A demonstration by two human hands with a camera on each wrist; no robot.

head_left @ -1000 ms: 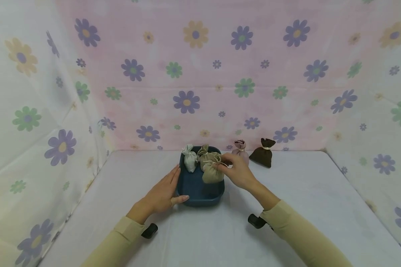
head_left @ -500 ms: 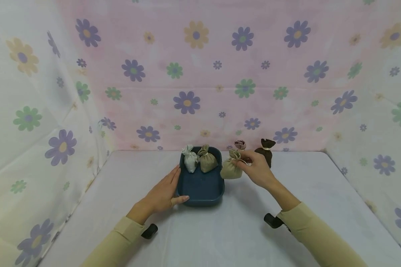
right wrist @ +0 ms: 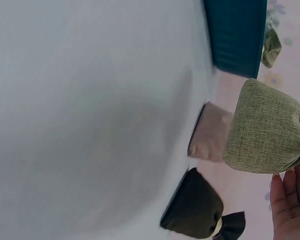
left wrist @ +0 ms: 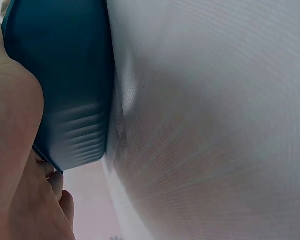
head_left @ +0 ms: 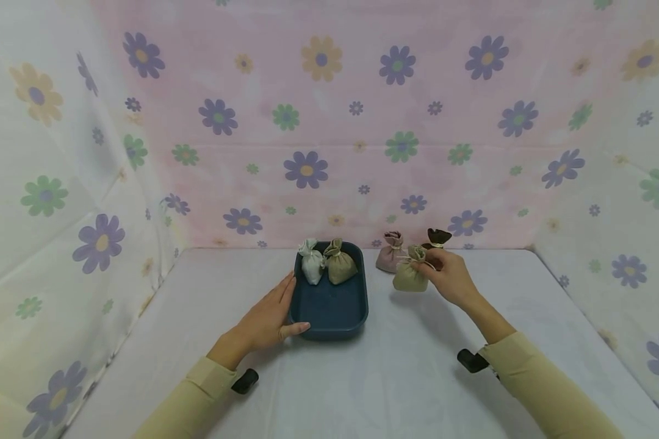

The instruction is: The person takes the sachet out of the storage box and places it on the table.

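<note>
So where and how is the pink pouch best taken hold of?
Probably by the tied neck, pinched from above: the pink pouch stands with its gathered top up, narrower than the body. In the head view, the left side looks freer, as the right hand and the green pouch it holds are on the right.

A dark-blue rectangular tray, pale-grey cloth pouch, brown-khaki cloth pouch, light-olive cloth pouch, dusty-pink cloth pouch and dark-brown cloth pouch each show one main hue; purple, green and yellow flowers pattern the pink fabric backdrop.
</note>
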